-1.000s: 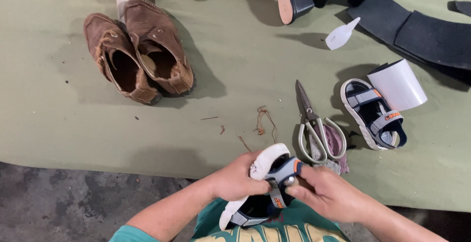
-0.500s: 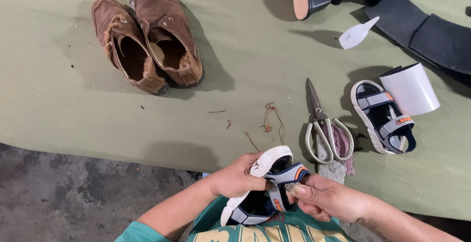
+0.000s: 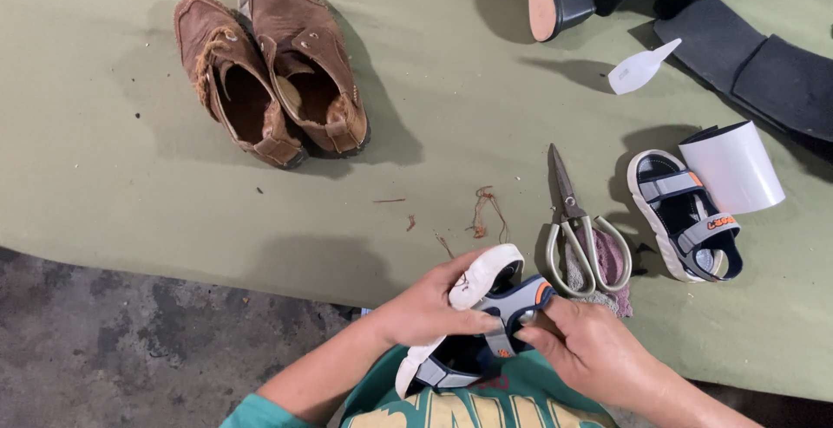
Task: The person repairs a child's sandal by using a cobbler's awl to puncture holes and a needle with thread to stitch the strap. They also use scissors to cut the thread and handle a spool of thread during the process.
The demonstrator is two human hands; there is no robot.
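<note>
Lower centre: my left hand (image 3: 425, 311) grips the small sandal (image 3: 473, 324) | right hand (image 3: 590, 350) fingers pinch its strap | next, I judge: steady pull.

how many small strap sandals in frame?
2. One sandal is held over the lap between the left hand and right hand. Its mate lies on the green mat, right of the scissors. Others may sit beyond the frame.

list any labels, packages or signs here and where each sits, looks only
Logo patch: small orange mark on the grey strap of the sandal lying on the mat at right.
Shirt print: large yellow lettering on the person's green shirt, bottom edge, partly hidden by the sandal in the hands.
No packages, signs or screens.
</note>
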